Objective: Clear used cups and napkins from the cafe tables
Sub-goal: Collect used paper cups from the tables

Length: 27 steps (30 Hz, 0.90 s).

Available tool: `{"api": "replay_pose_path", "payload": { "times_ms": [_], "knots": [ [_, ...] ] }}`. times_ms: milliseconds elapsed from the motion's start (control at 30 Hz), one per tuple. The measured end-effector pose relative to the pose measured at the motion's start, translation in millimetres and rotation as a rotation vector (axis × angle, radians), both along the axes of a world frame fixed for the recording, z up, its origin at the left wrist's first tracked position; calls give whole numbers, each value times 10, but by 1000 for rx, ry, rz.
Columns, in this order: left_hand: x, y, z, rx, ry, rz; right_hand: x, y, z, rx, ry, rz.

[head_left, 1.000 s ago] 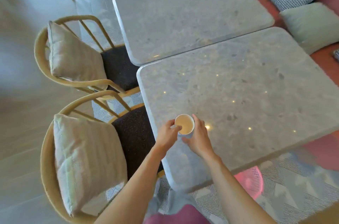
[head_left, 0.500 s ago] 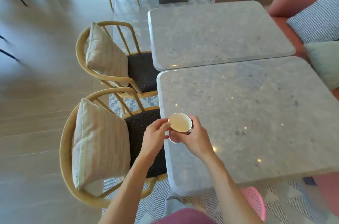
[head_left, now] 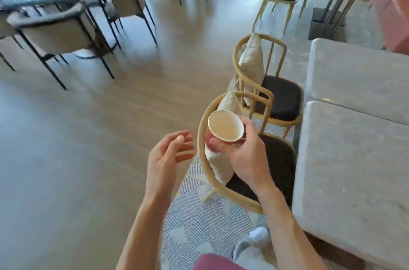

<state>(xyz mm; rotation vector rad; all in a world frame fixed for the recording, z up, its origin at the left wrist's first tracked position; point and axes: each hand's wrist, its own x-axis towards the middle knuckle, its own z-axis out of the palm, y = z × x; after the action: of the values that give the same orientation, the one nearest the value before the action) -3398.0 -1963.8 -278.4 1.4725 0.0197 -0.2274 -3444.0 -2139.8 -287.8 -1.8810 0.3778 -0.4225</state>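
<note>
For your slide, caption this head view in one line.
Right hand holds a paper cup above a chair; left hand open.

Rt hand [head_left: 247,157] gripping paper cup [head_left: 225,126] w/ curled fingers, held over wooden chair [head_left: 254,181]. Lt hand [head_left: 164,159] empty, fingers loose, beside it. Marble table [head_left: 354,170] at right.

The right hand [head_left: 245,154] covers most of the paper cup's [head_left: 225,127] red outer wall, so only a strip under the rim shows. That hand and cup hide part of the cushion [head_left: 218,165] on the near chair [head_left: 254,199]. The near counter [head_left: 354,172] is cut off by the right edge. The far dark-legged chairs [head_left: 66,28] are smeared by blur. Both forearms run out of the bottom edge.
</note>
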Motion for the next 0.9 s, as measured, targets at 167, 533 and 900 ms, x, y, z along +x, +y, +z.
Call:
{"api": "replay_pose_path", "payload": {
  "times_ms": [167, 533, 900],
  "knots": [
    [-80, 1303, 246, 21, -148, 310, 232, 954, 232, 60, -68, 107],
    [463, 2085, 278, -19, -242, 472, 1246, 1647, 383, 67, -146, 230],
    [2928, 1977, 422, 5, -210, 471, 3707, 1638, 274, 198, -204, 217]
  ]
}}
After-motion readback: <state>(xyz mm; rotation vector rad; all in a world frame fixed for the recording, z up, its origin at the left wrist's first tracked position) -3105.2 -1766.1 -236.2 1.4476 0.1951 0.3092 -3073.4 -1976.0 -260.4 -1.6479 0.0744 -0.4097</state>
